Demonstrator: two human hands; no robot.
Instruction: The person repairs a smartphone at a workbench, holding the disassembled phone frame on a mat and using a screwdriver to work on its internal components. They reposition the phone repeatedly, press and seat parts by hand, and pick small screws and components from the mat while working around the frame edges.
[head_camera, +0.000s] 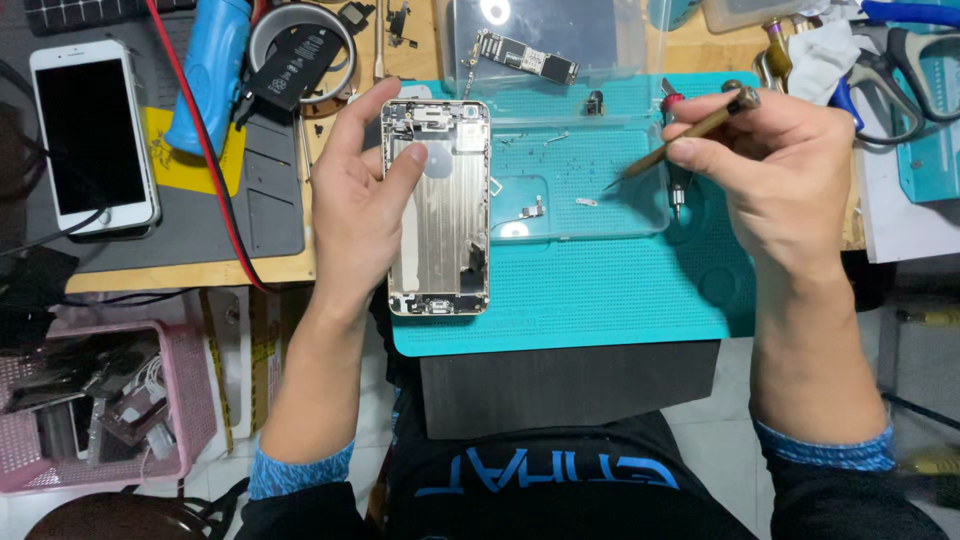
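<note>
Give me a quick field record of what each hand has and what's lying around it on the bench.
left hand: holds an opened phone housing upright above the mat, thumb on its inner plate
right hand: holds brass tweezers, tip pointing down-left toward the parts tray
work surface: teal repair mat
parts tray: clear, with small screws and brackets
logic board: lying behind the mat
white phone: flat at far left, screen dark
pink basket: lower left, holds spare parts
</note>
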